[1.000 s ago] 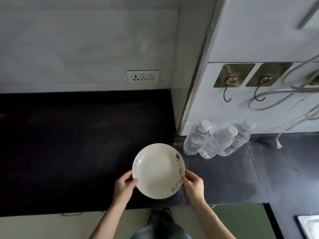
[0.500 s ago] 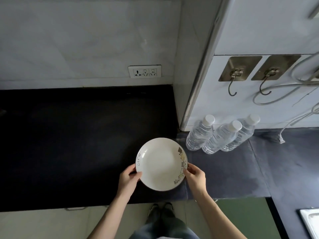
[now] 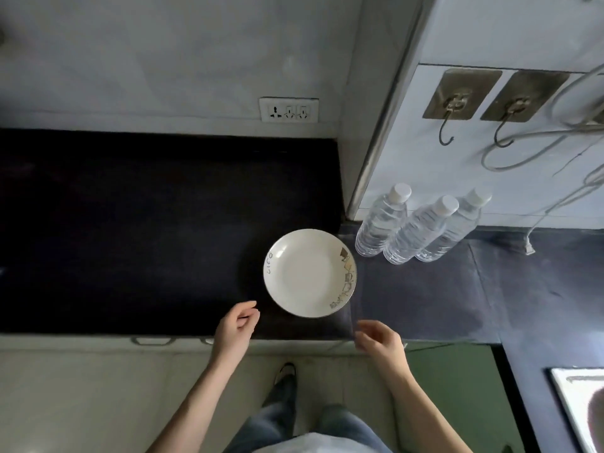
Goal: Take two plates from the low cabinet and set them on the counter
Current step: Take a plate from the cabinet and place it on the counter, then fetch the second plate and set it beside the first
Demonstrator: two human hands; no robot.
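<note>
A white plate [image 3: 309, 273] with a gold pattern on its right rim and small lettering on its left rim rests flat on the dark counter [image 3: 130, 223], near the front edge. My left hand [image 3: 237, 328] hovers just below and left of the plate, fingers apart, holding nothing. My right hand [image 3: 379, 341] is below and right of the plate at the counter's edge, also empty with loosely curled fingers. Neither hand touches the plate. The low cabinet front [image 3: 98, 387] lies beneath the counter edge; its inside is hidden.
Three clear water bottles [image 3: 415, 230] with white caps stand just right of the plate against the wall. A wall socket [image 3: 289, 110] sits behind the counter. Two hooks [image 3: 446, 135] and loose cables [image 3: 555, 148] hang at the right. A cabinet handle [image 3: 152, 341] shows under the counter edge.
Both hands held the plate by its rim above the counter edge; now the plate lies on the counter and both hands have let go and drawn back toward me.
</note>
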